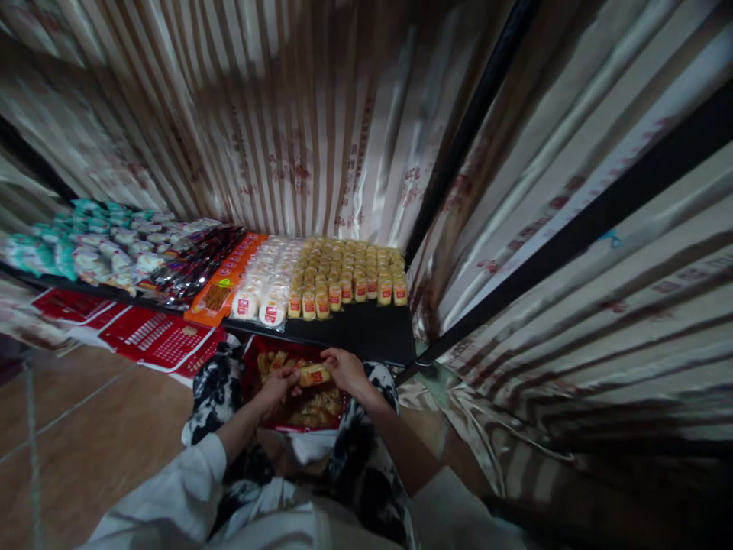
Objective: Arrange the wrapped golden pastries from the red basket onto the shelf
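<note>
Between my knees is a red basket (350,405) full of wrapped yellow snack cakes (312,406). Above it I hold one wrapped snack cake (313,375) with a red label, lying roughly level. My left hand (279,384) pinches its left end, while the fingers of my right hand (343,368) close on its right end. On the black shelf just ahead stand rows of similar yellow packets (343,279), their red labels facing me. White round packets (272,305) line up to the left of them.
Further left on the shelf (366,328) are an orange packet (214,294), dark shiny packets (198,263) and green-and-white packets (74,244). Red printed sheets (152,336) hang below the shelf. Striped curtains (321,153) and black poles (469,130) enclose the space.
</note>
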Available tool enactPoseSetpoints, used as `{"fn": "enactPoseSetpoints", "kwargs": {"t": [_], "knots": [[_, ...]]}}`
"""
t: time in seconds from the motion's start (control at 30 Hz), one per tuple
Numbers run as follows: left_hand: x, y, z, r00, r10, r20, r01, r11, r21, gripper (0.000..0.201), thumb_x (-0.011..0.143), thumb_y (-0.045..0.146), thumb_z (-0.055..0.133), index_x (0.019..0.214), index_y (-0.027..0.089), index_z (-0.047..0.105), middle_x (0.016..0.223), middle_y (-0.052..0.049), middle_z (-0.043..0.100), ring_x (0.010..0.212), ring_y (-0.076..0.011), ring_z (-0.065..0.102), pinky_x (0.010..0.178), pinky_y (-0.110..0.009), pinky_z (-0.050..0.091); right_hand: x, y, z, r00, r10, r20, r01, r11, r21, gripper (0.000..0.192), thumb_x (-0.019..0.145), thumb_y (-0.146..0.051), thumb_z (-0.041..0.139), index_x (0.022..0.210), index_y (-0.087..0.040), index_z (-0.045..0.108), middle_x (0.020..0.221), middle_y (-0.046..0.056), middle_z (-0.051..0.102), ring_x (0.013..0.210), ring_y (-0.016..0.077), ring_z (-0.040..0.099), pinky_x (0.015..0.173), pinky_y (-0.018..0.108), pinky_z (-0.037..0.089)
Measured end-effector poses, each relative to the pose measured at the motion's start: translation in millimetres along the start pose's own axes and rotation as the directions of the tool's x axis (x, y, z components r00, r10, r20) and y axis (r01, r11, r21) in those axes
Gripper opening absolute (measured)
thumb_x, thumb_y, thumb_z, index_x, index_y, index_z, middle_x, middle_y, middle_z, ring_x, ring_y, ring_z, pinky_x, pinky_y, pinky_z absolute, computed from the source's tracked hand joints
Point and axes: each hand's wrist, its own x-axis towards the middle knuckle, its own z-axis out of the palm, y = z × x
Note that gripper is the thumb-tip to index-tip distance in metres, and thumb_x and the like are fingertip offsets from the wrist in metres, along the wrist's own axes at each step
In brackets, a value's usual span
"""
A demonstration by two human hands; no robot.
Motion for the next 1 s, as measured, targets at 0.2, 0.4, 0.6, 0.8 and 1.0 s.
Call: {"fn": "enactPoseSetpoints", "kwargs": {"t": [0.2,0.4,0.6,0.8,1.0], "knots": [[1.3,23.3,-5.7,0.996,-0.009,0.094,-0.002,0.993,0.116,0.035,0.063,0.047,0.069,0.069,0.014,0.059,0.052,0.003,0.056,0.045,-0.0066,0.048,0.050,-0.020,0.037,-5.1,12.1,10.4,0.994,0.081,-0.074,-0.048,0.927,0.372,0.020,0.067,-0.017,0.055,0.076,-0.023,0.071,0.067,-0.001,0.069,0.060,0.0137,0.059,0.060,0.024,0.044],[6.1,57.0,1.6,0.990,0.029,0.140,-0.064,0.964,0.257,0.040,0.060,0.052,0.068,0.067,0.013,0.060,0.048,0.006,0.049,0.043,-0.0057,0.041,0.044,-0.019,0.027,-17.7,13.0,6.9,0.954,0.298,0.041,-0.243,0.683,0.689,0.017,0.063,-0.024,0.060,0.076,-0.017,0.068,0.062,0.000,0.064,0.058,0.0129,0.058,0.053,0.022,0.043],[5.3,94.1,30.9,0.970,0.083,0.228,-0.147,0.948,0.283,0.035,0.063,0.040,0.069,0.082,0.012,0.063,0.057,0.004,0.056,0.047,-0.0058,0.044,0.048,-0.018,0.033,-26.3,11.2,-6.4,0.914,0.398,0.079,-0.239,0.369,0.898,0.023,0.057,-0.027,0.066,0.076,-0.016,0.065,0.072,0.001,0.065,0.065,0.0122,0.060,0.057,0.021,0.045],[27.4,116.9,68.5,0.937,0.228,0.264,-0.325,0.845,0.425,0.019,0.066,0.018,0.062,0.084,0.012,0.065,0.067,0.002,0.061,0.060,-0.0099,0.053,0.060,-0.021,0.043,-17.1,27.5,-14.6,0.908,0.406,-0.102,-0.093,0.434,0.896,0.032,0.060,-0.041,0.067,0.081,-0.017,0.063,0.078,0.004,0.065,0.071,0.0152,0.061,0.060,0.024,0.048],[48.7,146.3,107.9,0.851,0.410,0.327,-0.503,0.464,0.729,0.028,0.070,0.016,0.060,0.098,0.016,0.066,0.092,-0.005,0.064,0.085,-0.0178,0.058,0.080,-0.027,0.044,4.9,50.3,-23.1,0.859,0.352,-0.371,-0.013,0.740,0.672,0.039,0.067,-0.039,0.063,0.099,-0.017,0.060,0.082,0.004,0.064,0.070,0.0153,0.061,0.068,0.028,0.050]]}}
